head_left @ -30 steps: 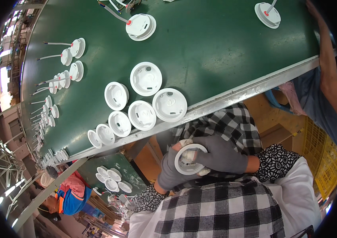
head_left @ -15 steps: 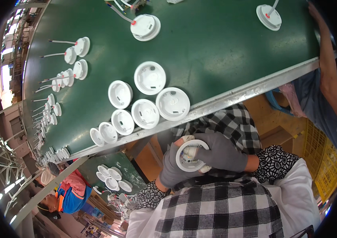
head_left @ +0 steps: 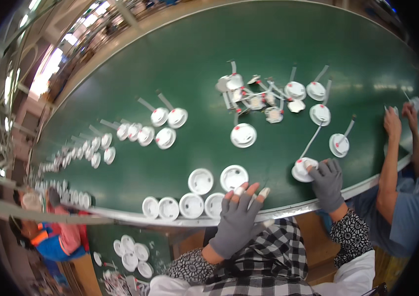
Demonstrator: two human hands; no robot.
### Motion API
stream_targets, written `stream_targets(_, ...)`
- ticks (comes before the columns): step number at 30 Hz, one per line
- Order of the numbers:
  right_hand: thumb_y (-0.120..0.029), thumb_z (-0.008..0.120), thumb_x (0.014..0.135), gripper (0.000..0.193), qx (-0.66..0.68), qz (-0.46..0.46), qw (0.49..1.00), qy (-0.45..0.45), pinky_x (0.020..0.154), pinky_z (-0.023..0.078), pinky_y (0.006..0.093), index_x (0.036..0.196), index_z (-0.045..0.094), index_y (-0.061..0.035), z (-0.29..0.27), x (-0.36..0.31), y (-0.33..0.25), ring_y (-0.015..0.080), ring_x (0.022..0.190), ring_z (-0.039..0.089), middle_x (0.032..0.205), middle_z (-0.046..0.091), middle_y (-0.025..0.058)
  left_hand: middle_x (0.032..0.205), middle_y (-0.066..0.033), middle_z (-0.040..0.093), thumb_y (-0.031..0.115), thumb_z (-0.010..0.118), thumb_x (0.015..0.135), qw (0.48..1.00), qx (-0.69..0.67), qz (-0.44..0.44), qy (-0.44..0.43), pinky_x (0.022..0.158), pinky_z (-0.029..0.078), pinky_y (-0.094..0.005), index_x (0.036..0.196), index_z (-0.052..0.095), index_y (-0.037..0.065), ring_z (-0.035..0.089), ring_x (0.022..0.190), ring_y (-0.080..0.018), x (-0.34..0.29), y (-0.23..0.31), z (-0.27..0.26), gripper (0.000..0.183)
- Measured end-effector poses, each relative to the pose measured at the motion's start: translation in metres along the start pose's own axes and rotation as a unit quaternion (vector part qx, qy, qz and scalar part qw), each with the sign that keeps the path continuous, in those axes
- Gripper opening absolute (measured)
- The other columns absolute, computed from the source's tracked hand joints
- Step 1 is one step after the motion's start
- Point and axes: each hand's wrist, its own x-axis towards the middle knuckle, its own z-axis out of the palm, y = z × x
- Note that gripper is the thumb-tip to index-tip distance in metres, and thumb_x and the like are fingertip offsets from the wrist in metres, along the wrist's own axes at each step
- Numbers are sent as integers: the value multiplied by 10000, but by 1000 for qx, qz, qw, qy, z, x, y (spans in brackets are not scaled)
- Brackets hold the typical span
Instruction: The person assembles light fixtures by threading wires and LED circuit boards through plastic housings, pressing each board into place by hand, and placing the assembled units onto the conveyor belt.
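Note:
My right hand (head_left: 327,183), in a grey glove with bare fingertips, is closed on the rim of a white round lamp housing (head_left: 302,170). That housing lies on the green table (head_left: 268,158) near its front edge, its pale cord stretching away from me. My left hand (head_left: 239,217), gloved alike with white wraps on some fingertips, is over the table edge. Its fingers are spread and nothing shows in them. Beside it, several white housings (head_left: 191,205) lie with hollow sides up; the hand partly covers the nearest. Another corded housing (head_left: 339,146) lies just beyond my right hand.
A pile of corded parts (head_left: 256,101) lies farther back, with corded housings (head_left: 243,135) around it. More housings (head_left: 95,144) line the table at left. A co-worker's hands (head_left: 392,121) work at the right. Another person (head_left: 54,237) is at left, near a lower side table (head_left: 157,249).
My hands were together at my lap around a white housing. They have separated and risen to the table, the right one moving right with a housing. The view has tilted up, showing more table.

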Motion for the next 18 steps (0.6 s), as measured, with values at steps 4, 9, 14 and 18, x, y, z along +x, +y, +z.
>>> stream_targets(4,-10,594,701,385,-63,37,994,-76,781,422,418,1072,619,-109,0,-21,31,280,852,532,828,516,79,1259,-129,486,218,739,684,991,21,-103,84,941,368,-453,1245,524,78,460,1100,-333,-7,-24,-16,617)
stream_targets(9,-37,596,747,343,38,171,975,-136,801,409,416,1088,612,-75,-63,9,-20,297,926,506,883,505,122,1081,-113,556,123,643,735,969,111,-197,97,917,405,-451,1169,599,60,493,1034,-338,-48,-80,-44,440)
stream_targets(14,-82,605,774,285,232,74,953,-180,794,400,409,1057,607,-46,-40,33,-69,295,863,492,863,509,116,1004,-88,584,64,606,748,991,107,-70,24,923,401,-424,1112,626,114,533,1032,-285,-34,-112,-35,369)
stream_targets(18,-91,617,774,233,277,43,944,-174,764,404,394,1001,611,-42,-26,35,-85,278,797,493,823,515,104,930,-50,591,108,596,753,979,203,-19,4,911,443,-411,1005,644,165,597,956,-262,-17,-120,-9,263)
